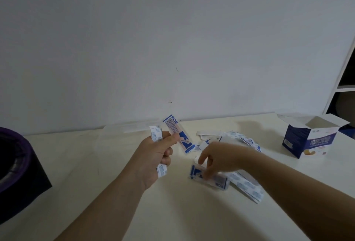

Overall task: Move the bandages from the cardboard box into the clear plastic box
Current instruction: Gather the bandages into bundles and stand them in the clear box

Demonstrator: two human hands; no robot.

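Forearms reach in from the near edge. Left hand (155, 156) grips a few bandages (177, 136), one strip sticking up. Right hand (215, 159) is down on the loose pile (244, 181), fingers pinching a flat packet, not lifted yet. Carton (309, 137) sits open, far right; looks emptied. Clear box (132, 125) is hard to make out, far behind the left hand by the wall. Tip: slide the packet off the pile's edge, stack it into the left bundle, then drop the lot in one go.
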